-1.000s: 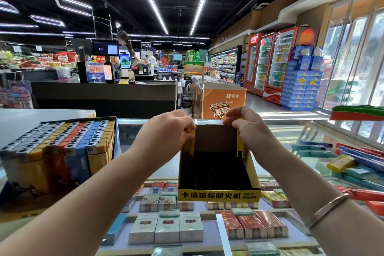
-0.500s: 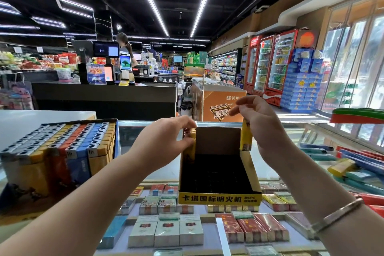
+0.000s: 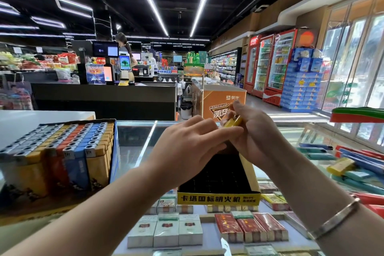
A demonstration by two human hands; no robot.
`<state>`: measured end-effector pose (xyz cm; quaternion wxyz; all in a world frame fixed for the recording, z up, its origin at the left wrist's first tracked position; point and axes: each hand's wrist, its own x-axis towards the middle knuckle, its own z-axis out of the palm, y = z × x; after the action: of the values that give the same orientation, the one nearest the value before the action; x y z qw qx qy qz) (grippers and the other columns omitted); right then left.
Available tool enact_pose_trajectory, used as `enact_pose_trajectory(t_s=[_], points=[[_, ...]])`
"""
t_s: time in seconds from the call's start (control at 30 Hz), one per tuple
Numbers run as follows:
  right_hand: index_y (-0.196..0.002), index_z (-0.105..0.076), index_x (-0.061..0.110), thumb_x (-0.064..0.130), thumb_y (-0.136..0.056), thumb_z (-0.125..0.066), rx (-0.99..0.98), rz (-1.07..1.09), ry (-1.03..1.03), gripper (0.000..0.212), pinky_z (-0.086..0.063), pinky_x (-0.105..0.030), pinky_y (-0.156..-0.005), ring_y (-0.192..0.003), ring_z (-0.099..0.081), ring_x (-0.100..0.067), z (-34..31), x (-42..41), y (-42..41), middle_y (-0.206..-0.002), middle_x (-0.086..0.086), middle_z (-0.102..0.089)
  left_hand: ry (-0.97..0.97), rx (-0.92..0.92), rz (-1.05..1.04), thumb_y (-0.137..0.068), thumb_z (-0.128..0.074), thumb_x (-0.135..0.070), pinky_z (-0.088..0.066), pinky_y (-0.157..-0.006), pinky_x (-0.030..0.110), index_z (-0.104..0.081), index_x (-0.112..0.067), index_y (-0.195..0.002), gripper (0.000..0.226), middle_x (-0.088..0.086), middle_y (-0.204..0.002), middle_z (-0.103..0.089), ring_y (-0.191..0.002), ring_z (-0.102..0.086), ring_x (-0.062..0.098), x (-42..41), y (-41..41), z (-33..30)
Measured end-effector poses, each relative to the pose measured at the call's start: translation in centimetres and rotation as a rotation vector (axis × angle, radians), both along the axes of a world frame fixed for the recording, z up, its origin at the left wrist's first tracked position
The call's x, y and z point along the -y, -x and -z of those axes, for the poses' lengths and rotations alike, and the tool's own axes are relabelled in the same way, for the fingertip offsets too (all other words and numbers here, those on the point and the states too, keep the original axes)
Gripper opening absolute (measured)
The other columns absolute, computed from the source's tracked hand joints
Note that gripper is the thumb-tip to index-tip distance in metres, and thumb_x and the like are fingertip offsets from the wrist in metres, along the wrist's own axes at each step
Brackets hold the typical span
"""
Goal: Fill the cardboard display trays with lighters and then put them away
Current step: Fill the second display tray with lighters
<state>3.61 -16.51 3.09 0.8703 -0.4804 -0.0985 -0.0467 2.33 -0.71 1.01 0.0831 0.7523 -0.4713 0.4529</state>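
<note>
**Both hands meeting over the empty tray**

Your right hand (image 3: 254,131) is curling round a yellow lighter (image 3: 232,121), pinching it between thumb and fingers so that only its top end is showing above your knuckles. Your left hand (image 3: 187,149) is reaching across to it with fingers nearly straight; the fingertips (image 3: 234,131) are lying against your right hand just below the lighter, and you are holding nothing in that hand.

Directly beneath both hands, the empty tray (image 3: 218,198) is sitting on the glass worktop (image 3: 135,141), its yellow front strip facing you and its dark inside partly hidden behind your left wrist.

Well to the left of your left hand, a full tray (image 3: 115,151) is standing on the worktop, packed with rows of grey, yellow, red and blue lighters.

To the right of your right hand, loose lighters (image 3: 340,165) in blue, teal, yellow and red are lying scattered on the glass. A bracelet (image 3: 334,219) is sitting on your right wrist.

Under the glass, below your forearms, cartons (image 3: 166,231) are lying in rows.
</note>
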Motion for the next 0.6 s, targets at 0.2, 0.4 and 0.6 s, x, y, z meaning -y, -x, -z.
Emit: enact_pose_trajectory(t_s=[0.2, 0.4, 0.6], points=[[-0.087, -0.052, 0.009, 0.031, -0.094, -0.046, -0.087, -0.075, 0.146, 0.024, -0.041, -0.023, -0.048, -0.055, -0.043, -0.012, 0.1, 0.1, 0.2, -0.072, -0.002, -0.040, -0.037, -0.010, 0.029, -0.091, -0.047, -0.028, -0.053, -0.056, 0.027, -0.054, -0.027, -0.114, 0.024, -0.006, -0.086, -0.067, -0.076, -0.062, 0.014, -0.2, 0.1, -0.2], [-0.103, -0.053, 0.009, 0.054, -0.092, -0.034, -0.109, -0.238, 0.293, 0.050, -0.045, -0.029, -0.058, -0.068, -0.051, -0.016, 0.4, -0.2, 0.5, -0.078, -0.006, -0.050, 0.041, 0.003, 0.054, -0.085, -0.058, -0.034, -0.054, -0.054, 0.031, -0.064, -0.019, -0.099, 0.021, -0.003, -0.091, -0.065, -0.079, -0.060, 0.012, 0.0, 0.2, -0.3], [-0.097, -0.055, 0.005, 0.052, -0.092, -0.030, -0.002, -0.180, 0.418, 0.053, -0.048, -0.031, -0.056, -0.065, -0.059, -0.023, 0.2, -0.4, 0.5, -0.074, -0.012, -0.063, 0.546, -0.391, 0.190, -0.070, -0.075, -0.031, -0.056, -0.060, 0.031, -0.063, -0.013, -0.079, 0.023, -0.007, -0.079, -0.063, -0.070, -0.062, 0.010, -0.4, 0.3, -1.2]])
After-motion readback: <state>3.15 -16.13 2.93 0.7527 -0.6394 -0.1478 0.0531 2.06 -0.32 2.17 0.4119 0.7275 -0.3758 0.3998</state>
